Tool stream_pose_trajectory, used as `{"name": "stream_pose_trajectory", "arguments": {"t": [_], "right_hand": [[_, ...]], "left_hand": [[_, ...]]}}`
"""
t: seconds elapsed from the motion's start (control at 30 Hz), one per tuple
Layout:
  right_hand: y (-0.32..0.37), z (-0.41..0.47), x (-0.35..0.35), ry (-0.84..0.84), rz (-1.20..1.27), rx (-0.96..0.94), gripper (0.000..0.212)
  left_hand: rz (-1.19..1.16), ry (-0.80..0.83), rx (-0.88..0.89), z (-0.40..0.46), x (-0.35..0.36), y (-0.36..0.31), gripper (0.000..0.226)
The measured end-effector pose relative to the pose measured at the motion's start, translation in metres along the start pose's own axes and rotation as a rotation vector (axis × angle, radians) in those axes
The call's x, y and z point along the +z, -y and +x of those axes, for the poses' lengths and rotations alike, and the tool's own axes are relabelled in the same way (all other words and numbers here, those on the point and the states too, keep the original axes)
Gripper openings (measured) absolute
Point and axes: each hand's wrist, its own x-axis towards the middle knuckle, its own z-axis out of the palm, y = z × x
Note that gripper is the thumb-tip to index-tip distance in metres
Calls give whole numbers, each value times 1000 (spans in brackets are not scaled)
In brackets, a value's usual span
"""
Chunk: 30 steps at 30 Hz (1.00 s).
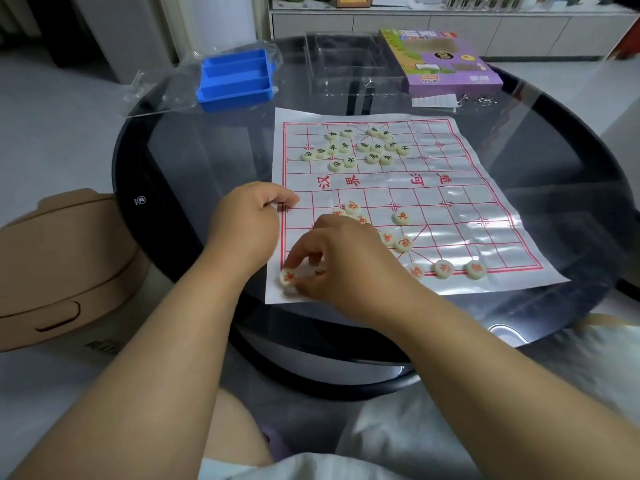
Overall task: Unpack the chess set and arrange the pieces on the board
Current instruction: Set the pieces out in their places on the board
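Note:
A white plastic board sheet [450,188] with a red grid lies on the round dark glass table [194,157]. Several cream pieces with black characters [360,147] sit clustered on its far half. Cream pieces with red characters [403,218] lie scattered on the near half, three of them along the near edge [444,268]. My right hand [343,258] is at the near left corner, its fingertips pinching a red-character piece [287,277]. My left hand [252,216] rests curled at the sheet's left edge, pinching something small I cannot make out.
A blue plastic tray [235,79] and crumpled clear wrap [162,88] sit at the table's far left. A clear plastic lid [346,64] and a purple game box [440,60] stand at the back, with a paper slip [434,100] and small metal bits [479,99]. A tan container [65,268] stands on the floor at left.

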Motion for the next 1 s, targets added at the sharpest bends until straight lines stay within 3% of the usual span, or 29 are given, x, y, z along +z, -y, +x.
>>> {"name": "stream_pose_trajectory", "arguments": {"t": [0.4,0.53,0.73,1.0], "right_hand": [[5,4,1,8,-73,-7,27],[-4,-3,-10,-75,-17,-18,32],[-62,-14,-65,-336,95,189,27],[-106,-32,-75,-420,119,378,21]], "left_hand": [[6,5,4,-3,-1,-4,31],[-6,9,22,-5,-2,-6,28],[-17,45,-5,-4,-1,-6,17],[22,45,7,-2,0,-4,17]]}}
